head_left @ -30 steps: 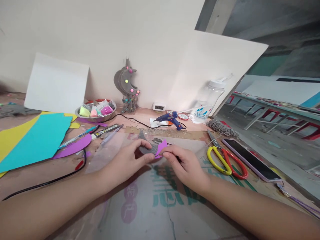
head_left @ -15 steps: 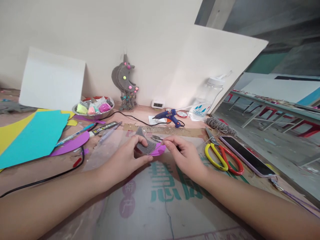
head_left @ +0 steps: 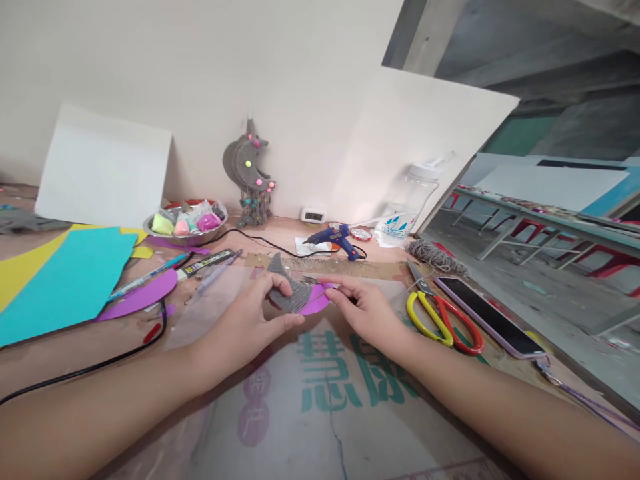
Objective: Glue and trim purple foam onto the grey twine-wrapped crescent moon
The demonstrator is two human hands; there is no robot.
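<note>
My left hand (head_left: 246, 319) holds a grey crescent-shaped felt piece (head_left: 287, 291) between thumb and fingers, just above the table. A purple foam piece (head_left: 316, 301) lies under and against the grey one. My right hand (head_left: 364, 308) pinches the right tip of the purple piece, with its fingers curled together. Both hands meet over a clear plastic sheet (head_left: 220, 300) laid on printed cardboard (head_left: 320, 387).
Yellow and red scissors (head_left: 440, 317) and a phone (head_left: 485, 317) lie to the right. A blue glue gun (head_left: 336, 237), twine (head_left: 436, 255), a water bottle (head_left: 409, 208), a bowl of coloured clay (head_left: 186, 223), pens, a black cable (head_left: 100, 363) and teal foam sheets (head_left: 60, 280) lie around.
The grey and purple pieces have been lowered and turned flatter. My right hand shifted slightly up and right along the purple edge. The camera moved a little.
</note>
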